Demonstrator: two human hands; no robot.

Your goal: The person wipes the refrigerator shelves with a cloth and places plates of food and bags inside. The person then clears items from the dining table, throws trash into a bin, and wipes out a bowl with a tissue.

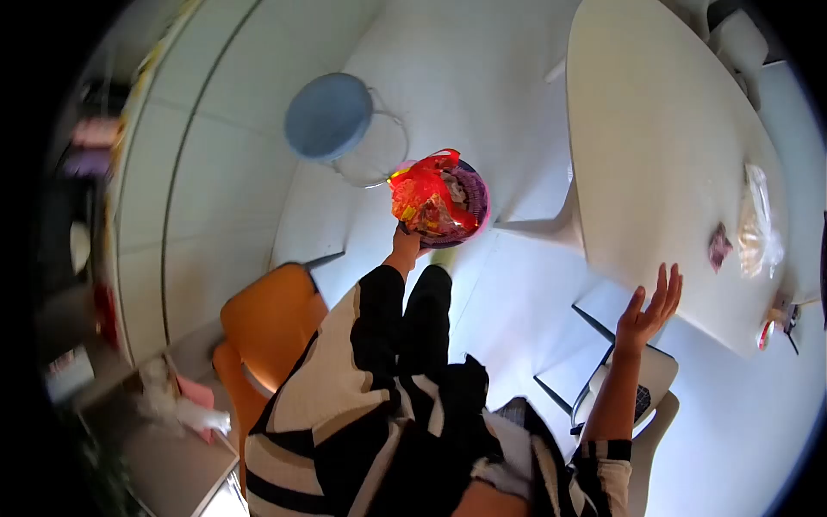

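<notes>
My left hand is closed on the near rim of a small round purple-and-pink basket. A bright red plastic bag and some crumpled scraps fill it. My right hand is raised beside the near edge of the white table, fingers spread, holding nothing. Nearest to it on the tabletop is a small crumpled pinkish piece. Beyond that lies a clear plastic bag with pale contents.
A round blue-grey stool stands ahead on the left. An orange chair is to my left, and a white chair is under my right arm. White cabinets line the left side; an open box sits at lower left.
</notes>
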